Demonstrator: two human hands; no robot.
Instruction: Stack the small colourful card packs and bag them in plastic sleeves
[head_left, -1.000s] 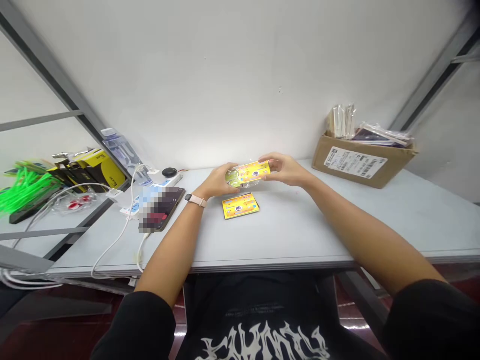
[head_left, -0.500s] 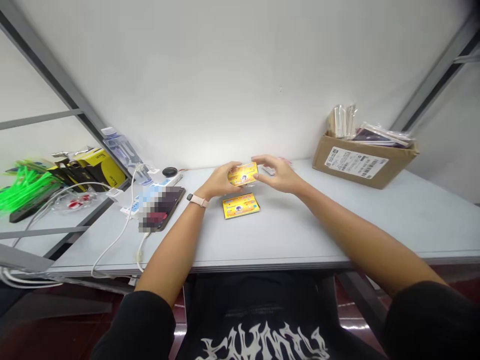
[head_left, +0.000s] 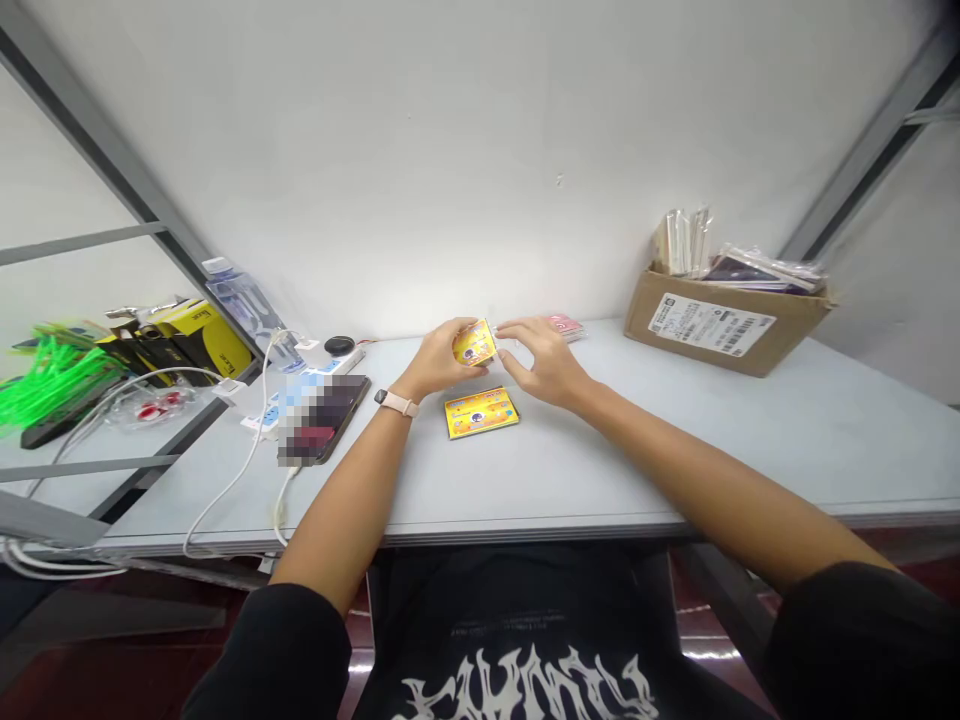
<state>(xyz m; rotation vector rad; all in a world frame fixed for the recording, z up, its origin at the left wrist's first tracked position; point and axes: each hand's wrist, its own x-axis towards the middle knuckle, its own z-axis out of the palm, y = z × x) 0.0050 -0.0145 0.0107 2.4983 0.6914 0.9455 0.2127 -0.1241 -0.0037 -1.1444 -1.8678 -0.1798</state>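
Your left hand (head_left: pixel 437 362) has its fingers clenched on a small yellow packet (head_left: pixel 474 344), held up off the desk (head_left: pixel 645 440) near the back wall. The packet sits tilted, printed face toward you.

Your right hand (head_left: pixel 541 362) is just beside the packet on its right. Its fingers (head_left: pixel 512 331) are spread and loose, tips at or almost at the packet edge; I cannot tell if they actually touch it. Nothing is gripped in that hand.

A 2nd yellow packet (head_left: pixel 481 412) lies flat on the desk just below both hands, apart from them, printed side up.

Around it:
- A pink packet (head_left: pixel 564 325) lies flat on the desk behind your right hand, near the wall.
- A cardboard box (head_left: pixel 720 325) with a white label stands at the right rear of the desk, with clear-wrapped items standing up out of it.
- A phone (head_left: pixel 322 418) lies left of your left wrist, with a white cable (head_left: pixel 225 490) running off the front edge of the desk.
- A watch (head_left: pixel 394 401) with a pale band is on your left wrist.
- A side shelf on the left holds yellow boxes (head_left: pixel 199 335) and a bundle of green strips (head_left: pixel 45 375).
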